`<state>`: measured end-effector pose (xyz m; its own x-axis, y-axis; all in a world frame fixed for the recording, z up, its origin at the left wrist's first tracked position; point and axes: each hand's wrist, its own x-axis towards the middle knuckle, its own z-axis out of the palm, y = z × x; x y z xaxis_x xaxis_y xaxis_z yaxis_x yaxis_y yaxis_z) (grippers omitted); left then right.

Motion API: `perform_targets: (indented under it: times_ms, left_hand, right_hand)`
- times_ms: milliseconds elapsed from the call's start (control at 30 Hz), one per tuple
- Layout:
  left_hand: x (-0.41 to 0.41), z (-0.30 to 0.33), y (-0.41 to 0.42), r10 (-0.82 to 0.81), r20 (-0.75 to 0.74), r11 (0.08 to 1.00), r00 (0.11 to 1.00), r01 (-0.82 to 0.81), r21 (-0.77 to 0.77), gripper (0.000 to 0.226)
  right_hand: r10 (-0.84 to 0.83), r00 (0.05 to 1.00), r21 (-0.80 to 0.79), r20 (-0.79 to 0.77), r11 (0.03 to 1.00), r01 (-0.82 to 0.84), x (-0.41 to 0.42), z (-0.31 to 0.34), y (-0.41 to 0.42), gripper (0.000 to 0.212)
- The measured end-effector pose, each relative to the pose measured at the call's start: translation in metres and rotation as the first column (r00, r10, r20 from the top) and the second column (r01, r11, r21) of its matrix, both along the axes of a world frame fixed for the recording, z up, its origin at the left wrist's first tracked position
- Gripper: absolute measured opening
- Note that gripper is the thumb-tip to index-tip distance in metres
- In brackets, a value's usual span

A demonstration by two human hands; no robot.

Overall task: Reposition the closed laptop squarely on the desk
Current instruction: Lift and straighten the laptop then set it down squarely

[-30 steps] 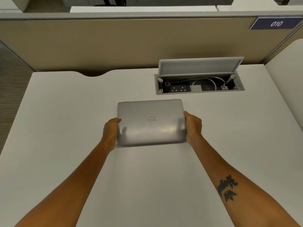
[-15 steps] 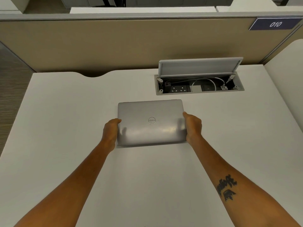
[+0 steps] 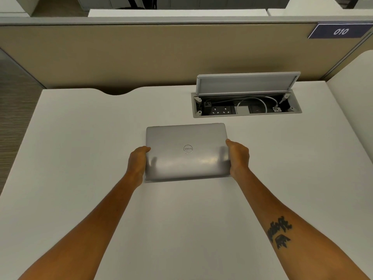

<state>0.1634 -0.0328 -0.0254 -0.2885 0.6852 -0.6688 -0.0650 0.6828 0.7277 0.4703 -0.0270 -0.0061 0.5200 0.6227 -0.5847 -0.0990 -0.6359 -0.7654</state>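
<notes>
A closed silver laptop [image 3: 186, 151] with a round logo on its lid sits near the middle of the white desk [image 3: 80, 138]. Its edges run roughly parallel to the desk's front. My left hand [image 3: 137, 161] grips the laptop's left edge, fingers hidden under it. On the opposite side, my right hand [image 3: 238, 156] grips the right edge the same way. A thin shadow runs under the laptop's near edge; I cannot tell whether that edge is lifted.
Behind the laptop to the right, a cable box [image 3: 247, 107] is sunk into the desk with its grey lid [image 3: 247, 83] propped up; sockets and a white cable lie inside. A beige partition [image 3: 161, 57] closes the back. A second white surface [image 3: 355, 110] adjoins on the right.
The laptop and both hands stay almost still; the view shifts very slightly.
</notes>
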Motion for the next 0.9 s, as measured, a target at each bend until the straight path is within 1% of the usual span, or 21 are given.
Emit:
perform_targets:
  times_ms: [233,467,567,633,733,800,833,900]
  left_hand:
    - [0.001,0.001,-0.001,0.017,0.009,1.0,1.0,-0.017,-0.007,0.047]
    - [0.002,0.002,0.0,0.016,0.003,1.0,1.0,-0.016,0.013,0.034]
    - [0.002,0.002,-0.001,0.001,-0.015,1.0,1.0,-0.001,0.021,0.032]
    - [0.003,0.005,-0.003,-0.041,-0.028,0.998,0.999,0.042,0.04,0.033]
    - [0.002,0.009,-0.004,-0.148,-0.102,0.985,0.984,0.156,0.073,0.041]
    - [0.0,0.01,-0.008,-0.25,-0.198,0.962,0.948,0.266,0.056,0.036]
    - [-0.002,0.007,-0.008,-0.29,-0.254,0.949,0.923,0.312,0.05,0.037]
    - [-0.005,0.005,-0.009,-0.343,-0.405,0.922,0.847,0.387,0.029,0.057]
  right_hand:
    - [-0.018,1.0,0.01,0.008,1.0,0.018,0.001,-0.001,0.001,0.032]
    - [-0.005,1.0,0.028,0.019,1.0,0.004,0.0,-0.004,0.001,0.028]
    - [0.041,0.998,0.057,0.052,0.997,-0.044,0.001,-0.006,-0.003,0.02]
    - [0.107,0.988,0.088,0.114,0.989,-0.117,0.0,-0.007,-0.008,0.028]
    - [0.201,0.959,0.117,0.2,0.967,-0.227,0.001,-0.008,-0.013,0.018]
    - [0.265,0.933,0.094,0.244,0.951,-0.294,0.002,-0.012,-0.015,0.02]
    - [0.306,0.911,0.075,0.278,0.938,-0.338,0.005,-0.016,-0.015,0.029]
    - [0.426,0.805,-0.001,0.414,0.884,-0.467,0.006,-0.019,-0.016,0.056]
